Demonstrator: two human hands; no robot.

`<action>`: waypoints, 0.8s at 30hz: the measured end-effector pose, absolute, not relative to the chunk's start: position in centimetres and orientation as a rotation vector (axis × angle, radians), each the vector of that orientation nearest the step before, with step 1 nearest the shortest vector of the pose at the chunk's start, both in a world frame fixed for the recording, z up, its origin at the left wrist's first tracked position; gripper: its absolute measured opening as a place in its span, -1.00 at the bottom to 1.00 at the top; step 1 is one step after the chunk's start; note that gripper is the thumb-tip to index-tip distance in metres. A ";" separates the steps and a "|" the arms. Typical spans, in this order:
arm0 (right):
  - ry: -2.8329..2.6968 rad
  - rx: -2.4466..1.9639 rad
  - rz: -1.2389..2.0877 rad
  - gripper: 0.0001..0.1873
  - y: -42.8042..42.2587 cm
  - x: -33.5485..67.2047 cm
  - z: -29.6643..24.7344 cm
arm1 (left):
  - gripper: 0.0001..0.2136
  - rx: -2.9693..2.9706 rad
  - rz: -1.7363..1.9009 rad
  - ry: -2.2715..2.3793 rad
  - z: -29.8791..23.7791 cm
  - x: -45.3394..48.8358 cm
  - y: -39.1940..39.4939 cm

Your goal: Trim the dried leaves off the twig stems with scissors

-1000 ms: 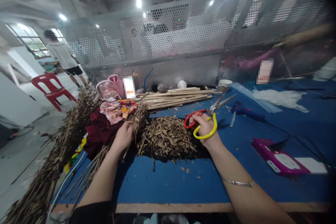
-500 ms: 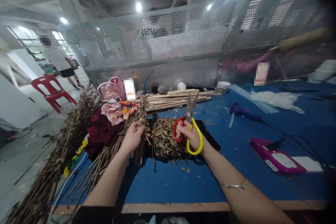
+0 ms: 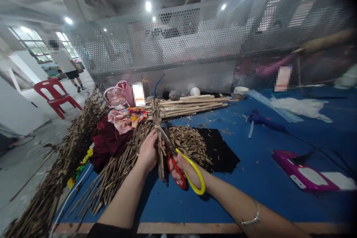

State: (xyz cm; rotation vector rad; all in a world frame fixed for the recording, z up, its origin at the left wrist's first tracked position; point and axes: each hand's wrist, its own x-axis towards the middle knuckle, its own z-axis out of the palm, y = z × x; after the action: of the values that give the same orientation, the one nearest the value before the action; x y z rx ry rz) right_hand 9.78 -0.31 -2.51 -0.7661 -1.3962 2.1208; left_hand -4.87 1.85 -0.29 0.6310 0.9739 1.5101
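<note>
From where I stand, the pile of dry leaves (image 3: 191, 143) is the thing to steer by, and both hands are at work just left of its near side. The left hand (image 3: 147, 152) is curled round a bundle of dry stalks (image 3: 157, 121) directly left of the pile, gripping it below a pale tie, back of the hand towards me and forearm slanting up from the near edge of the blue table (image 3: 237, 197). The bundle stands roughly lengthwise, its cut ends pointing towards the person. The right hand (image 3: 182, 165) is at the pile's near left edge, fingers wrapped in the handles of the scissors (image 3: 177, 151), one loop red, one yellow. That forearm comes in low from the right, a bracelet (image 3: 252, 217) round the wrist, and the hand turns inward so the blades aim away and leftward, close to the tie. Whether the blades touch the stalks I can't tell. Black cloth (image 3: 223, 152) spreads under the pile and out to its right; loose stalks (image 3: 111, 178) lie farther left of it, and pale sticks (image 3: 195, 106) lie beyond it.
</note>
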 end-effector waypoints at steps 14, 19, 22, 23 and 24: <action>-1.410 -0.842 2.087 -0.35 -0.6 9.7 -2.7 | -0.64 0.734 1.658 1.036 -0.6 -5.1 1.6; -1.392 -0.884 2.046 -0.36 -0.5 9.6 -2.6 | -0.62 0.750 1.619 0.993 -0.5 -4.4 1.2; -1.441 -0.963 1.969 -0.37 -0.6 9.6 -2.3 | -0.63 0.751 1.606 0.968 -0.3 -4.3 1.1; -1.455 -0.995 1.934 -0.38 -0.7 9.6 -2.2 | -0.63 0.760 1.607 0.963 -0.3 -4.3 1.1; -1.463 -1.022 1.903 -0.38 -0.7 9.6 -2.1 | -0.64 0.771 1.611 0.962 -0.2 -4.3 1.1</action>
State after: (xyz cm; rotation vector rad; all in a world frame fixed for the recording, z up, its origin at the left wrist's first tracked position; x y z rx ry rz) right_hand 9.58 -0.72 -2.06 -1.0218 -1.4629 1.9034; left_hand -4.28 1.13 -0.23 0.7714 0.9617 1.6108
